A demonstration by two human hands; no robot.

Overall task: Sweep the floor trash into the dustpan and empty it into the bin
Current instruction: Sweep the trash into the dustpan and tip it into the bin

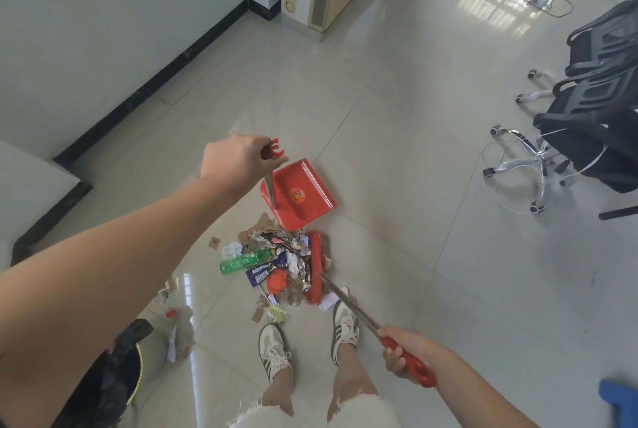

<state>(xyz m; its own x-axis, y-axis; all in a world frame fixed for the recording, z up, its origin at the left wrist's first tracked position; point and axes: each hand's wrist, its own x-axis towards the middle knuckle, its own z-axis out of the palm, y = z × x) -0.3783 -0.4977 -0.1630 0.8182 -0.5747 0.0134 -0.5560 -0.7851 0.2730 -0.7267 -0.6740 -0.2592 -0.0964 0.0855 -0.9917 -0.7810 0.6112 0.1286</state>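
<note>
We stand on glossy pale tiles (397,151), red broom (315,269) and dustpan (300,194) in hand.
Our right hand (404,353) clenches the broom's grip; its head rests against one trash pile (269,262), just short of the dustpan, whose upright handle our left hand (234,162) grasps. A bin (110,382) is cut off lower left; two office chairs (593,110) stand beyond.

Left hand (238,160): reaching forward on a bare, extended arm, gripping the handle top directly above the dustpan (300,194), fingers apparently curling underneath, out of view. Right hand (404,351): wrapping around the broom (315,265) grip, held low, well nearer the body than the dustpan, forearm bare.
</note>
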